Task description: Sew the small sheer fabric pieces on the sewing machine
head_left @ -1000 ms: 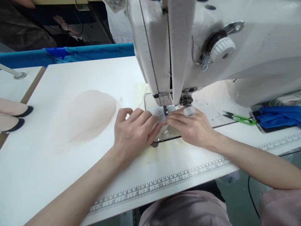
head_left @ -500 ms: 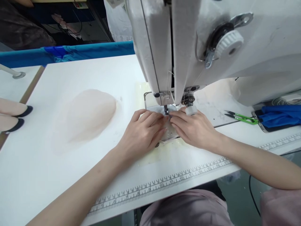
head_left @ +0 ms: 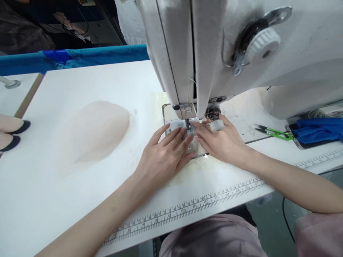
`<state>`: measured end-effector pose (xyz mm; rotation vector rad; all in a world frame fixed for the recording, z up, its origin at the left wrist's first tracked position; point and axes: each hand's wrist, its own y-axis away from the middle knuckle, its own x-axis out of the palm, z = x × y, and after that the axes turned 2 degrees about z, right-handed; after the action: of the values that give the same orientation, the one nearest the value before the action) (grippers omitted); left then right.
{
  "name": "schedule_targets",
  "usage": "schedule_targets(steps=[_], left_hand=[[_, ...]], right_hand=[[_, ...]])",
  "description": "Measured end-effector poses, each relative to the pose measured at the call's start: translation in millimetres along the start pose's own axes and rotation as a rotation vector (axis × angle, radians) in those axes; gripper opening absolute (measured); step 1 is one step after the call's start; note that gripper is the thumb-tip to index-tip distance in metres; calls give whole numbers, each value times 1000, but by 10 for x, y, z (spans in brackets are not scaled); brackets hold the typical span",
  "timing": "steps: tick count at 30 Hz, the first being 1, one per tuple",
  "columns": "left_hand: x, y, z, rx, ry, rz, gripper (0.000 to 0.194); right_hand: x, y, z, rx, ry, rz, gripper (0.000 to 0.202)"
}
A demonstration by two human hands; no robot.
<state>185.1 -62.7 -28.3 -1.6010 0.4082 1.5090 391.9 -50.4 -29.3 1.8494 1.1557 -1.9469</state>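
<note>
My left hand (head_left: 160, 157) lies flat with its fingers spread on the machine bed, the fingertips just left of the presser foot (head_left: 188, 125). On the other side, my right hand (head_left: 223, 141) rests with fingers stretched towards the foot; some of its fingertips are hidden behind a white knob (head_left: 216, 125). Both hands touch the metal needle plate (head_left: 175, 125) of the white sewing machine (head_left: 177, 53). Something thin and see-through seems to lie under the fingers, but I cannot make out its edges. A sheer beige fabric piece (head_left: 104, 128) lies on the table to the left.
Green thread snips (head_left: 276, 132) lie right of the machine bed, beside a dark tray (head_left: 296, 137) with blue cloth (head_left: 320, 130). A printed ruler (head_left: 184, 210) runs along the table's front edge. Beige pieces with black ends (head_left: 12, 132) lie far left. Blue cloth (head_left: 102, 53) lines the back edge.
My left hand has flattened and its fingers have spread, uncovering more of the plate by the foot. My right hand has shifted only slightly. The whole view has moved a little.
</note>
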Motion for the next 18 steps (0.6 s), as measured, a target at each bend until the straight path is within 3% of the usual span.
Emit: schedule_targets(steps=[18], left_hand=[[23,-25,3,-22,13,-11,38]], right_hand=[[24,-17,-8,-15,-9,-21,22]])
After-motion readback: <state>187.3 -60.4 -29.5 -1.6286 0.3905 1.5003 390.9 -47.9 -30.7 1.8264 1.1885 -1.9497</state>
